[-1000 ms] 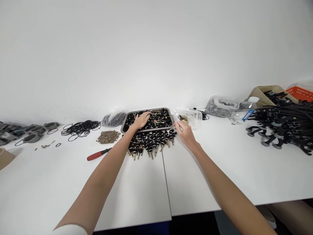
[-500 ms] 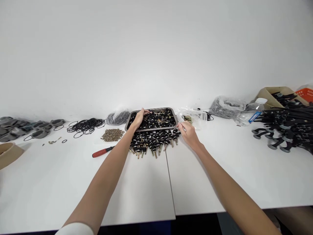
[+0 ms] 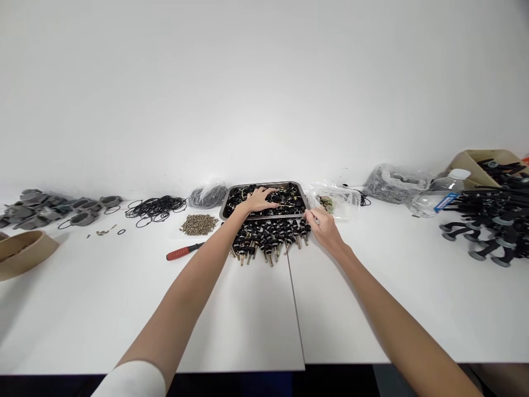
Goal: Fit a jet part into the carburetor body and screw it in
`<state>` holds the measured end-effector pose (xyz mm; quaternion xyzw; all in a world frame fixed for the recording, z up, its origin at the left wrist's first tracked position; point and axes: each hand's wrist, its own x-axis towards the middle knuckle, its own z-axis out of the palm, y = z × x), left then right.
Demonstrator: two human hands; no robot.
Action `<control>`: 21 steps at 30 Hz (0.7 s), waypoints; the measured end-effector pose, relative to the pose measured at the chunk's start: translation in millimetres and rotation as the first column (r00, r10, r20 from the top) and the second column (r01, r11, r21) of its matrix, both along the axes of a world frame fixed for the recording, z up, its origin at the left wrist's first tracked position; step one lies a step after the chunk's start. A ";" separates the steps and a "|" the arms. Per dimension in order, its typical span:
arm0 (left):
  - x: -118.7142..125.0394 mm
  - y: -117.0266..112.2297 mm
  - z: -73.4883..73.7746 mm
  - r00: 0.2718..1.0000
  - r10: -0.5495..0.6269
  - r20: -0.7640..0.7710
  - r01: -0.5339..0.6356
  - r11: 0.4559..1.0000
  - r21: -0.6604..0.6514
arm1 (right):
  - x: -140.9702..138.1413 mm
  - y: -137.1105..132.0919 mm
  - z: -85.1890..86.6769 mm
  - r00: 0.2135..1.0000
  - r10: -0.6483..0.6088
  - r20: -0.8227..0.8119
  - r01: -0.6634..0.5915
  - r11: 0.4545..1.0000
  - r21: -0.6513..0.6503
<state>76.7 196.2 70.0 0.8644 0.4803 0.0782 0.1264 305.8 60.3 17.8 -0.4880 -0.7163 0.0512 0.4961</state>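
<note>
A metal tray [image 3: 226, 202] full of small black parts sits at the back of the white table. My left hand [image 3: 257, 199] reaches into it, fingers spread over the parts. My right hand [image 3: 325, 227] rests by the tray's front right corner, fingers pinched on something small I cannot make out. In front of the tray lies a row of several black knobs with brass stems [image 3: 270, 237].
A red-handled screwdriver [image 3: 184, 252], a heap of small brass bits [image 3: 200, 224] and black rubber rings [image 3: 156, 207] lie left. Grey castings [image 3: 49, 205] and a cardboard piece [image 3: 22, 252] sit far left. Plastic bags [image 3: 336, 198], a water bottle [image 3: 435, 197] and black clamps [image 3: 491, 219] lie right.
My left hand has moved from the tray's left rim towards its middle, over the parts. My right hand stays by the tray's corner. The view has panned left.
</note>
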 end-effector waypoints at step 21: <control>-146.3 -120.3 -5.3 0.809 -0.015 0.588 -0.282 0.867 0.411 | 1.3 -5.1 0.9 0.997 -0.036 -0.064 0.035 0.999 -0.024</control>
